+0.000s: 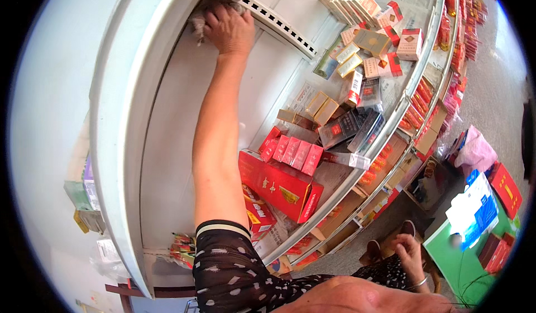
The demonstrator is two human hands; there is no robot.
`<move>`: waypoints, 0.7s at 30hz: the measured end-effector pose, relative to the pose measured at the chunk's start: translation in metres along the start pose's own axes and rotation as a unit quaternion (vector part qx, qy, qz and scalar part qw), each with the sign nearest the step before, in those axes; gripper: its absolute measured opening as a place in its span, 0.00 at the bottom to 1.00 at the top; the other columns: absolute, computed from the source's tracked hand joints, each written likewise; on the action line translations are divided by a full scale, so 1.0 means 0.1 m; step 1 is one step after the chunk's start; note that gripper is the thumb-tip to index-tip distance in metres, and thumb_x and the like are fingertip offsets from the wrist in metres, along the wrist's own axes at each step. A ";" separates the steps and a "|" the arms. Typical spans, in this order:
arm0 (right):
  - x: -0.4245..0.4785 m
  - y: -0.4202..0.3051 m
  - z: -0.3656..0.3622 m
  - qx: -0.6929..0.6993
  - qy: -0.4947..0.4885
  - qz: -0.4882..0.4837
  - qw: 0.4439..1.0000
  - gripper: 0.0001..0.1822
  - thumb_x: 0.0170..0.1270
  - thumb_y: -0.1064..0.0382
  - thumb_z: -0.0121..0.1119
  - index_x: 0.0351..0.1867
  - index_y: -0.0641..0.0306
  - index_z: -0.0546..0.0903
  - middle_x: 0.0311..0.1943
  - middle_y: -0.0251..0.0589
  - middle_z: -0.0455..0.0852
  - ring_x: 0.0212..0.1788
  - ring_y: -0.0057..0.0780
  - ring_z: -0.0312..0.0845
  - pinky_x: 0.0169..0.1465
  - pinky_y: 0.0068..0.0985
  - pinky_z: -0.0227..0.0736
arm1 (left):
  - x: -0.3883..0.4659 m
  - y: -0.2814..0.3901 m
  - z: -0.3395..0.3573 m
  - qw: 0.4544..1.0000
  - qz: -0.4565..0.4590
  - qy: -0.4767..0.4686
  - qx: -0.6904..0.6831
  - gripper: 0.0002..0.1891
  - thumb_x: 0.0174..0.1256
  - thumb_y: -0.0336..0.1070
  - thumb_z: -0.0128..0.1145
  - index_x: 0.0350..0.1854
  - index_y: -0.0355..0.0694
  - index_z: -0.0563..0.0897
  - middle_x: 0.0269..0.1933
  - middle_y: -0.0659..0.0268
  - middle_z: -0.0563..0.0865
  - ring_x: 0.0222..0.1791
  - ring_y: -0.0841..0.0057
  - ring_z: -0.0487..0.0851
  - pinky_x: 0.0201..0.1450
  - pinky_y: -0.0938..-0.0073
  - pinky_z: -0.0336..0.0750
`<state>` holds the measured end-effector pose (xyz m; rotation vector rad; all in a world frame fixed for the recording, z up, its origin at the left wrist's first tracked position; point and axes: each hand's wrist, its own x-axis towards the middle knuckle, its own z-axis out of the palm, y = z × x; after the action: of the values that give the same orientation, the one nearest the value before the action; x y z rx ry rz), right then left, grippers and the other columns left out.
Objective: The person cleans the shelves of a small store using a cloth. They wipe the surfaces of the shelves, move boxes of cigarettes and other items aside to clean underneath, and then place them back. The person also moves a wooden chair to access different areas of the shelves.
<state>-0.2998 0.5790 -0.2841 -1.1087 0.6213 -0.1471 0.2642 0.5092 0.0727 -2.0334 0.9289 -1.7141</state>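
My left hand is stretched far up to the top of the white metal shelving unit's back panel. It holds a greyish rag against the panel, beside a slotted shelf upright. The fingers partly cover the rag. My right hand hangs low at my side, loosely curled with nothing in it, a bracelet at the wrist. Between them lies a shelf of cigarette packs, with a large red carton, a row of red packs, dark boxes and white-and-red packs.
White boxes stand in a row at the shelf's far end. Below the metal shelf edge, lower tiers hold red-wrapped packages. A green table at right carries a blue-and-white package, red boxes and a pink cloth.
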 end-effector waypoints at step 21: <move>-0.11 0.74 -0.40 0.052 0.103 0.065 0.991 0.09 0.66 0.69 0.54 0.45 0.68 0.76 0.32 0.38 0.84 0.31 0.21 0.79 0.34 0.19 0.74 | 0.21 0.28 -0.50 0.575 -0.406 0.033 -0.710 0.09 0.66 0.32 0.46 0.40 0.31 0.74 0.38 0.56 0.81 0.36 0.71 0.79 0.32 0.70 0.75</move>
<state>-0.3444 0.5857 -0.3565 -0.9560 0.8586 -0.1807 0.2103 0.4830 0.0825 -3.9328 2.0348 -1.2549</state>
